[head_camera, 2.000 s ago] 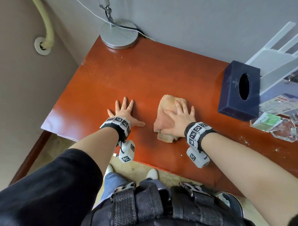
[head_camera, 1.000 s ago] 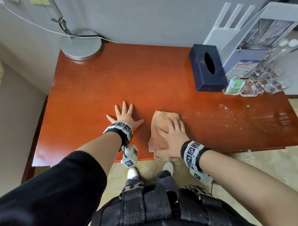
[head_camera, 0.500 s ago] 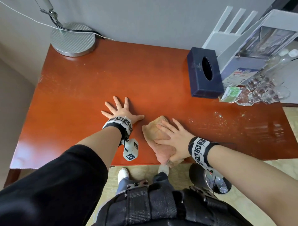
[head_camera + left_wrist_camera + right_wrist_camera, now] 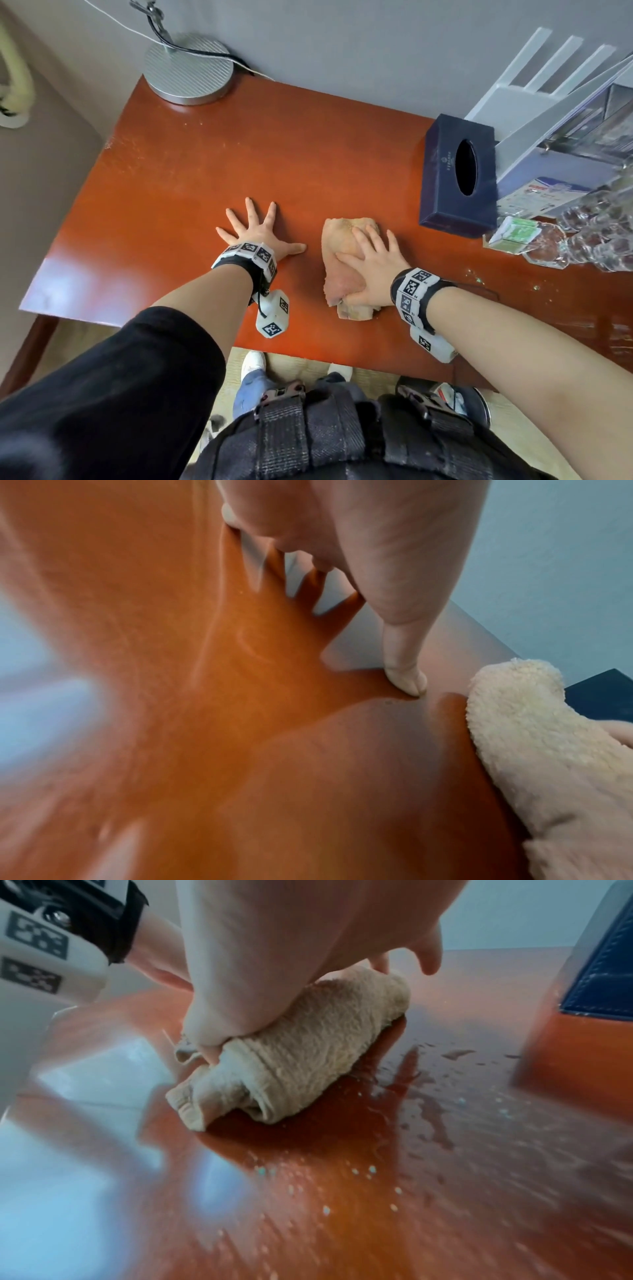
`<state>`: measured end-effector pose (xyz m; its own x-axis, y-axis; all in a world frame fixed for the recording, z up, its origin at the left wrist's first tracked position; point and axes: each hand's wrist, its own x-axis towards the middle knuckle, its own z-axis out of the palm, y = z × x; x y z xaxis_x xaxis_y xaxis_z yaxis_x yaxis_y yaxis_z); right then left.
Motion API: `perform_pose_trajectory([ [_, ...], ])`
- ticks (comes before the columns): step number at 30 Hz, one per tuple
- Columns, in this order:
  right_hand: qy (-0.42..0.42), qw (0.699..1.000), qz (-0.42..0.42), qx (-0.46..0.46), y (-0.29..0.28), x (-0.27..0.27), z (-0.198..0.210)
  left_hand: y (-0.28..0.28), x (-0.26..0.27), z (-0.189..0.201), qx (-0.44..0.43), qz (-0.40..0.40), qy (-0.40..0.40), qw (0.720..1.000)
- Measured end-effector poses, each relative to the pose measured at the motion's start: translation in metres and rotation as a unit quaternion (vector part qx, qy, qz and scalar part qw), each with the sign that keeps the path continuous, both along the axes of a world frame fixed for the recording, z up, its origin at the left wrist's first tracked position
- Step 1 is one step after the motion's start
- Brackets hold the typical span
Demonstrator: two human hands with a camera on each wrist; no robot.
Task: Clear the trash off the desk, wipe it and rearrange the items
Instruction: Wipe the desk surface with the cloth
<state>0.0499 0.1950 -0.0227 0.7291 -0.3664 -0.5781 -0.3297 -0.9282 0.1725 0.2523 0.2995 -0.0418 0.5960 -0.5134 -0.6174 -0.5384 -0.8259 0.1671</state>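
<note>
Desk (image 4: 191,164) wiping is the step in hand. Head view: cloth (image 4: 344,260) lies near the front edge, long axis running front to back, far end toward the wall. Right hand (image 4: 371,270) presses it, fingers flat; left hand (image 4: 257,236) rests splayed on bare wood, holding nothing. Tissue box (image 4: 459,174) stands to the right. Left wrist view: thumb tip touches the desk just beside the cloth. Right wrist view: droplets (image 4: 428,1096) lie right of the cloth; the next stroke likely goes there

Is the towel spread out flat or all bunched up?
Bunched up. The towel lies in rolled, thick folds under the right hand.
</note>
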Motion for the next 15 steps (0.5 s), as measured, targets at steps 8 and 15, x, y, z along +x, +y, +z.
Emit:
perform_pose_trajectory([
  [8,-0.044,0.992,-0.111,-0.030,0.013,0.023,0.003,0.002,-0.007,-0.001,-0.009,0.017,-0.013,1.000],
  [15,-0.054,0.978,-0.197,-0.043,0.030,0.015,0.005,0.007,-0.009,-0.005,-0.019,-0.004,-0.033,0.999],
])
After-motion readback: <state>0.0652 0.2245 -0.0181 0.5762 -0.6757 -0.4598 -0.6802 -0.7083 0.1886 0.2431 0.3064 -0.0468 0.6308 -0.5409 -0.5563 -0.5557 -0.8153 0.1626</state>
